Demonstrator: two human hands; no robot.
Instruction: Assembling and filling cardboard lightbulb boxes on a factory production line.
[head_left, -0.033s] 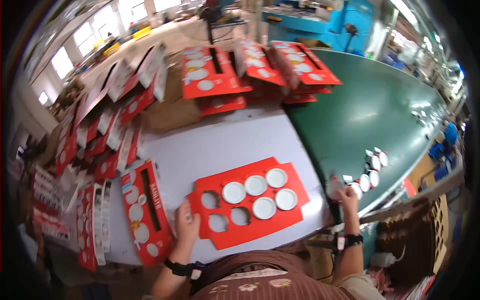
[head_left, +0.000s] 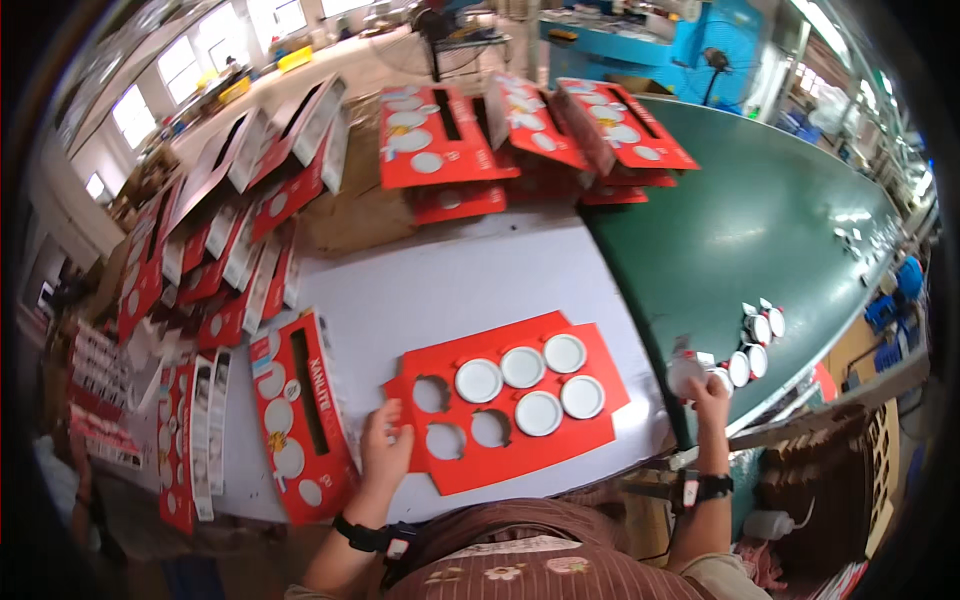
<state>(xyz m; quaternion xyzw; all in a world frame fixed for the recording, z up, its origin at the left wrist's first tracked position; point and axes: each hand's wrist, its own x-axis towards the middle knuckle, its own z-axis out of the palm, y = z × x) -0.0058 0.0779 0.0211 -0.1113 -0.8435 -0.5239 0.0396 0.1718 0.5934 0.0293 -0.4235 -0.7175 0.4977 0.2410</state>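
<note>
A flat red card (head_left: 470,465) with round cut-outs lies on the pale tabletop before me. Several white discs (head_left: 538,413) sit in its right and upper holes; 3 holes at its left and lower middle are bare. Beside the card's left edge is my left hand (head_left: 385,455), fingers loosely bent, thumb apart, holding nothing. Over at the green table, my right hand (head_left: 710,398) pinches a white disc (head_left: 686,378) by its right side. More white discs (head_left: 757,359) stand in a row just beyond that hand, some with small tabs.
Folded red cartons (head_left: 290,430) lie left of my left hand. Further red cartons (head_left: 435,150) are piled at the back and far left, beside brown cardboard (head_left: 360,215). The green table (head_left: 730,220) adjoins on the right. Another person's arm (head_left: 80,470) shows at the left edge.
The whole view has shifted slightly, moving the scene rightward. My left hand's fingers have loosened a little beside the card. My right hand keeps its hold on the disc.
</note>
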